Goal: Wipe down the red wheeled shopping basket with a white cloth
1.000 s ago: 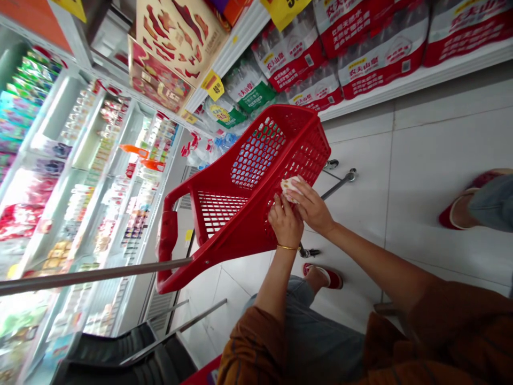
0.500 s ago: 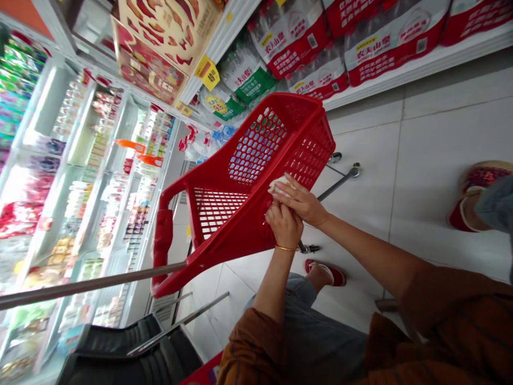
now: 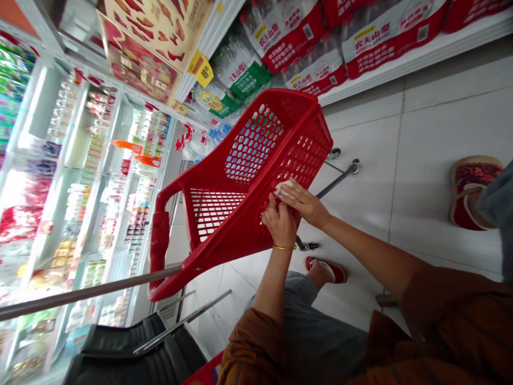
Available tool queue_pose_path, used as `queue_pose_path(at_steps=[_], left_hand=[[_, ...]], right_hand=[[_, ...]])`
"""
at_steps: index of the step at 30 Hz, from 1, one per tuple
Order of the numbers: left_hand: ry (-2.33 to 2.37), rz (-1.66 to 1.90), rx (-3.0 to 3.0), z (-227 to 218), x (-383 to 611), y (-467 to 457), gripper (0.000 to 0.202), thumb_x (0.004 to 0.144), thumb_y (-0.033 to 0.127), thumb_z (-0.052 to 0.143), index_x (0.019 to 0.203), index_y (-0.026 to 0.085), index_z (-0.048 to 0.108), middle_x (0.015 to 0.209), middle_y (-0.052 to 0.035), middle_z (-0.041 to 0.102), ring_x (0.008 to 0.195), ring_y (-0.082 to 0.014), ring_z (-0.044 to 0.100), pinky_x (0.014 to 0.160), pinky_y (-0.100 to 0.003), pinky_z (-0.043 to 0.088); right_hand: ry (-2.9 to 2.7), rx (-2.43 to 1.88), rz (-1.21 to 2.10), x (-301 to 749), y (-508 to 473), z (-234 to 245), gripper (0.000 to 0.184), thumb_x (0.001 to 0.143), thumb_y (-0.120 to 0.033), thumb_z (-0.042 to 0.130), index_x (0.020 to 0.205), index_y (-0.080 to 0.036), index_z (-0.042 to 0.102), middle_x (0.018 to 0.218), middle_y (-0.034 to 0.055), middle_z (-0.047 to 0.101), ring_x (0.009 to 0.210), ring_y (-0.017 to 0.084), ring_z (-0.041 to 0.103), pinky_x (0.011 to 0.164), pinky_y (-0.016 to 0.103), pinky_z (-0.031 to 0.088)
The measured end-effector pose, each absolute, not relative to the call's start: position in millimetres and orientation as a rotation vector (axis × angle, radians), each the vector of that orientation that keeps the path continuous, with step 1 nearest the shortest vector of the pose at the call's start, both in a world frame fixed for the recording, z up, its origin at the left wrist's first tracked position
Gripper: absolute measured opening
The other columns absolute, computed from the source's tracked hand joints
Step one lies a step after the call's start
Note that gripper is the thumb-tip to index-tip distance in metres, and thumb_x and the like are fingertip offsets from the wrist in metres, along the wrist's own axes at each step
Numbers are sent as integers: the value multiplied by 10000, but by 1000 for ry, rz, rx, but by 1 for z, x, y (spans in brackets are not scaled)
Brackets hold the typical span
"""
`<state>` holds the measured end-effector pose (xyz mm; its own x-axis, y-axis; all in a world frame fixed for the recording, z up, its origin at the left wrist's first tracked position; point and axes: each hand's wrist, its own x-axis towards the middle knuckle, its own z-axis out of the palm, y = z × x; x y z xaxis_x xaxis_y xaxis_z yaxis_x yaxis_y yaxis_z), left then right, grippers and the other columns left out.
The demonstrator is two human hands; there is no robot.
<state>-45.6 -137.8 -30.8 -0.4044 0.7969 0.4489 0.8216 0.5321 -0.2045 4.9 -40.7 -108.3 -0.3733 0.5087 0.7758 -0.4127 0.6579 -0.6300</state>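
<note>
Wad [image 3: 282, 187] under the right fingers [image 3: 298, 199] was whitish. Cart [image 3: 232, 238] beside them was solid red, one panel [image 3: 254, 147] honeycomb-patterned. Bracelet [image 3: 282, 248] behind the left fingers [image 3: 272, 212] was gold; sleeve [image 3: 256, 334] farther back, brown with dark lines. Jeans [image 3: 320, 326] below the fingers were blue-grey.

Smooth, faintly glossy plastic is seen in the cart [image 3: 236, 235]. The wad [image 3: 285, 187] at its side is soft and matt; whether paper or cloth cannot be told. At eight o'clock, the pole [image 3: 100, 290] is made of smooth metal; at seven, the seats [image 3: 124, 337] are covered in leather-like material. Shiny plastic film is wrapped round the packs [image 3: 280, 32] at twelve to one. Glossy tiles are laid at three.
</note>
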Motion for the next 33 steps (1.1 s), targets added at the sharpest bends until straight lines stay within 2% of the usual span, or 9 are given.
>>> queue_pose_path(at_steps=[7,12,16,19,24,30,33], left_hand=[[-2195,-29,-1246,-37,-51,-140,306,951,289,418,960,210,714,1282,-155,591,899,-221,590,830,-378,406],[-2253,4,-1154,-34,-52,-145,297,943,354,444,1047,274,710,1278,-120,604,1022,-250,555,968,-457,332],[-2279,25,-1111,-32,-52,-147,270,922,388,489,1079,313,696,1281,-90,608,1114,-268,505,1037,-507,267],[-2215,15,-1118,-33,-55,-148,252,915,373,508,1063,310,702,1265,-82,619,1146,-272,493,1060,-529,252],[-2220,-22,-1142,-36,-63,-146,232,905,368,528,979,287,732,1230,-129,628,1161,-285,500,1023,-537,334],[-2209,-55,-1134,-41,-63,-141,219,885,389,570,960,274,741,1245,-130,613,1176,-288,478,1023,-520,358],[-2172,-40,-1145,-42,-59,-137,193,888,345,572,972,297,739,1254,-115,608,1174,-282,465,1030,-506,345]], right_hand=[[-1711,-122,1075,7,-44,-132,448,968,-168,416,1390,-318,411,1460,-6,429,1429,190,197,1173,428,303],[-1685,-111,1121,9,-46,-147,423,972,-171,412,1371,-309,440,1457,-7,433,1432,177,194,1173,443,297],[-1642,-135,1133,11,-48,-140,429,959,-170,447,1362,-316,456,1452,-16,441,1421,185,229,1170,420,319],[-1644,-163,1082,9,-50,-123,454,946,-143,462,1375,-290,447,1469,8,417,1426,212,206,1167,448,320],[-1708,-140,997,-6,-48,-103,484,937,-109,460,1395,-261,419,1469,28,416,1436,209,144,1161,446,328],[-1640,-144,972,-15,-48,-116,578,944,-81,428,1462,-281,270,1507,17,349,1442,194,82,1183,414,277],[-1612,-154,1017,-14,-49,-125,575,950,-95,423,1457,-315,263,1515,-9,332,1440,193,106,1189,424,257]])
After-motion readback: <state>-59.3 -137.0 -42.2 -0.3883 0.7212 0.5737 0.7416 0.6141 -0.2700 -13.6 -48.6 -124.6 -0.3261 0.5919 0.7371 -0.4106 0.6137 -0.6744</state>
